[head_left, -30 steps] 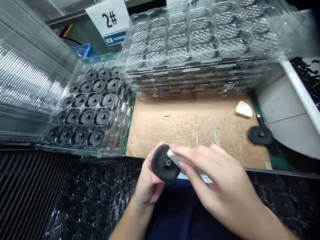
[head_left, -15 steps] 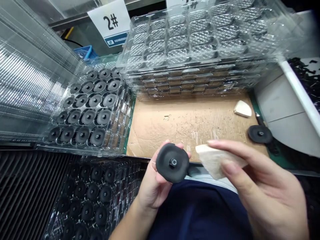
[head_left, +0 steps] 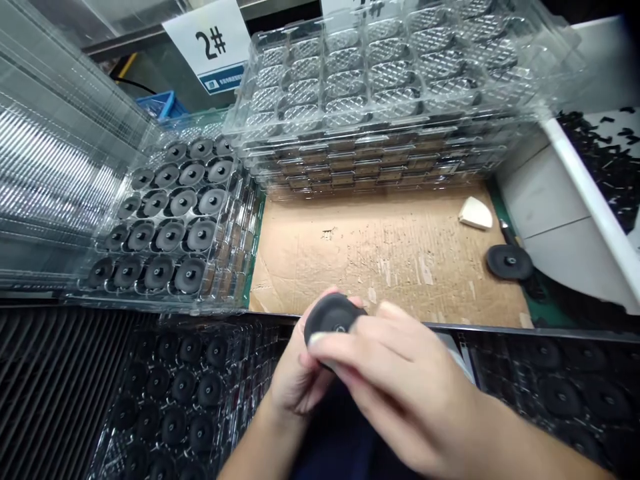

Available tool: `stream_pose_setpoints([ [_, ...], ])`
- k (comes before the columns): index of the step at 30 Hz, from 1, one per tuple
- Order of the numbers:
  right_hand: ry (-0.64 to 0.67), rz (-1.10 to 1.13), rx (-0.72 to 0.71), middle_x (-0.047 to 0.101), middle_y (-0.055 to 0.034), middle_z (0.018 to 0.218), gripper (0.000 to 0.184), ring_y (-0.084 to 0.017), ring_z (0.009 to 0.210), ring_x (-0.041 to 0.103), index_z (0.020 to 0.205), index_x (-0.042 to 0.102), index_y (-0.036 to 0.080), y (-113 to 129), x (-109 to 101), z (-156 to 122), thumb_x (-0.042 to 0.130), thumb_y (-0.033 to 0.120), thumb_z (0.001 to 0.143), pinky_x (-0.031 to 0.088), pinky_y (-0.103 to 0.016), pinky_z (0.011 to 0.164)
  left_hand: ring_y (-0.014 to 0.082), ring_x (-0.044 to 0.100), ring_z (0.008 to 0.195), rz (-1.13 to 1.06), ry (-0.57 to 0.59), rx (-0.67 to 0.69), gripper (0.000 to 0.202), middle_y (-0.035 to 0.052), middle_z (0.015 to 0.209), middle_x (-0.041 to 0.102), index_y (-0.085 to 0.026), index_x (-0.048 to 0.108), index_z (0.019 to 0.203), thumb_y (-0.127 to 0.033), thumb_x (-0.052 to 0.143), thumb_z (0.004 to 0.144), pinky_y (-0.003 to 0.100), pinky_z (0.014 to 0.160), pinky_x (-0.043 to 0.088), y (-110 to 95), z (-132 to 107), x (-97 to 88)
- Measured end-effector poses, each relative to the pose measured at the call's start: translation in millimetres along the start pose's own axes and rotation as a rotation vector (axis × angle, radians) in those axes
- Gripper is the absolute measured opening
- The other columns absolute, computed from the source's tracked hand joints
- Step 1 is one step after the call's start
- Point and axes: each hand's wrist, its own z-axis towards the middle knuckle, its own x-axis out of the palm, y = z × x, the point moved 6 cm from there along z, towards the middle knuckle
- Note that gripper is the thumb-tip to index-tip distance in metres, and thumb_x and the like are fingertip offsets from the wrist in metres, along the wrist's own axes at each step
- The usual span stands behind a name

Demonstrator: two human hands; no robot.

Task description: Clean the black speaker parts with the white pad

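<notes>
Cupped around the rim, the left hand [head_left: 300, 380] holds a black rubbery disc [head_left: 333, 319] over the edge of the cardboard sheet [head_left: 380, 260], the right hand [head_left: 400, 380] closed across it; it looks light, best held by the rim.

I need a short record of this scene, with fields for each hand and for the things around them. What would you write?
Left hand: holds a black round disc with a central hub
Right hand: fingers over the disc; anything held is hidden
Nearby: pale wedge-shaped pad on a cardboard sheet; second black disc
Rest: clear tray of black discs; stacked clear trays; 2# sign
</notes>
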Motion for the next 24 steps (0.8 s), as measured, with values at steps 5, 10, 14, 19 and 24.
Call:
stream_pose_setpoints([
  [5,0.058,-0.051,0.172,0.063,0.001,0.074,0.025,-0.011,0.06,0.051,0.104,0.062,0.017,-21,-18,-18,0.048,0.006,0.086,0.037,-0.027,0.06,0.0167,0.064,0.099,-0.139,0.138,-0.025,0.057,-0.0007,0.106,0.071,-0.029,0.068,0.102,-0.034,0.086,0.049,0.025,0.09,0.047,2,6,-2.8],
  [10,-0.148,0.088,0.297,0.068,0.0014,0.092,0.028,-0.012,0.078,0.06,0.111,0.062,0.029,-46,-26,-28,0.053,0.015,0.089,0.044,-0.024,0.068,0.0122,0.066,0.092,-0.196,0.162,0.025,0.054,-0.0036,0.103,0.072,-0.029,0.067,0.105,-0.034,0.084,0.054,0.02,0.087,0.048,-5,6,9.8],
  [14,-0.276,0.301,0.641,0.07,0.0036,0.102,0.02,-0.013,0.085,0.065,0.105,0.067,0.034,-87,-13,-56,0.056,0.032,0.088,0.05,-0.021,0.068,0.0195,0.068,0.096,-0.223,0.223,0.023,0.051,-0.0013,0.106,0.072,-0.027,0.067,0.106,-0.034,0.082,0.058,0.026,0.086,0.051,-11,3,16.1],
  [19,-0.206,0.294,0.838,0.072,-0.0021,0.099,0.028,-0.02,0.085,0.067,0.1,0.071,0.026,-111,0,-77,0.057,0.044,0.084,0.053,-0.029,0.073,0.0192,0.068,0.096,-0.229,0.138,-0.012,0.052,0.0,0.108,0.071,-0.027,0.066,0.106,-0.032,0.082,0.058,0.023,0.082,0.052,-7,7,7.3],
  [24,-0.339,0.138,0.641,0.068,0.0027,0.107,0.022,-0.015,0.088,0.064,0.109,0.065,0.034,-73,-23,-49,0.055,0.031,0.089,0.049,-0.024,0.07,0.0188,0.068,0.093,-0.213,0.06,-0.026,0.056,0.0,0.106,0.071,-0.027,0.066,0.104,-0.026,0.086,0.052,0.022,0.078,0.053,-1,9,8.1],
])
